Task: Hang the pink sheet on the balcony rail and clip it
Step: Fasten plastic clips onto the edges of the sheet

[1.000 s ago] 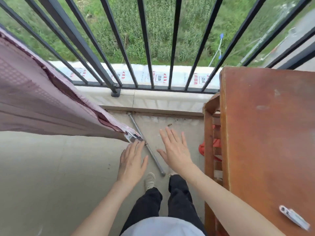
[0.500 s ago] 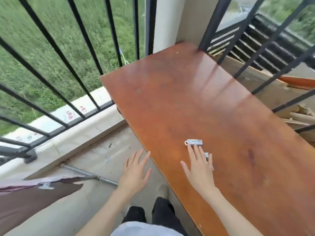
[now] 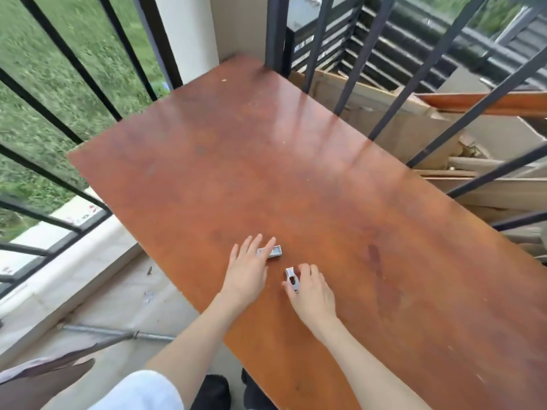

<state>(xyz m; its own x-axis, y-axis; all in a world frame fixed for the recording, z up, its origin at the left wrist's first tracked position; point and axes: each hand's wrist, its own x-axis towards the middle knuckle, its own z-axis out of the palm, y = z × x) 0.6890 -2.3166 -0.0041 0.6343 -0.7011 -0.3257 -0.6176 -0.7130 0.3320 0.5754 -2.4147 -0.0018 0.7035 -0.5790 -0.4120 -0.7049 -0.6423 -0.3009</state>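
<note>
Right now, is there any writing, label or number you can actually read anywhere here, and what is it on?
None can be read.
White banner outside the railing: red and dark printed marks, too blurred to read.
The two clips, one under the left hand, one at the right hand, on the wooden table: no lettering visible.

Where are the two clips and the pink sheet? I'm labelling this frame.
Clip under the left hand (image 3: 276, 251): head view, its exposed ribbed end.
Clip in the right hand (image 3: 291, 280): head view, its flat white face.
Pink sheet (image 3: 44, 380): head view, bottom-left corner fold.
</note>
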